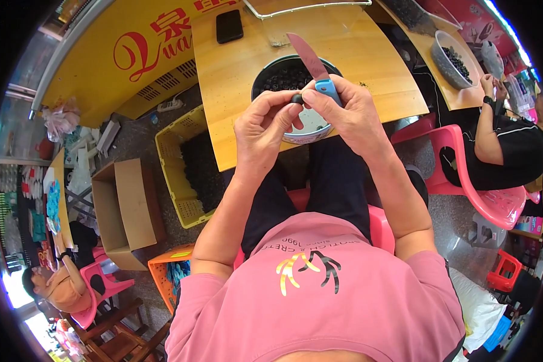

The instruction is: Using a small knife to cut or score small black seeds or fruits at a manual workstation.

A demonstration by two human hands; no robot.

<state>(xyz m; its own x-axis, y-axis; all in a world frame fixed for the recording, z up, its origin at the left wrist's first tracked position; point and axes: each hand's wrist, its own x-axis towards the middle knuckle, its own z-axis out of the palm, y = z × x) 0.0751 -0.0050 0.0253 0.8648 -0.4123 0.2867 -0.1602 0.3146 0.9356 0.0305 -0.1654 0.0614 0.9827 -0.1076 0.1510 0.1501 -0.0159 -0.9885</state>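
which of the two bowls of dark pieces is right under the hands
The round bowl on the near wooden table, just beyond the left hand and right hand. The other, grey bowl sits far right by a seated person.

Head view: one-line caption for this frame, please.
Seated at a wooden table, the left hand pinches a small dark fruit while the right hand grips a blue-handled knife above a bowl.

A wooden table [235,72] stands on a grey speckled floor [446,223]. Beside it are a yellow crate [178,163] and an open cardboard box [127,205]. Pink plastic chairs [495,202] stand around, with daylight at the rim.
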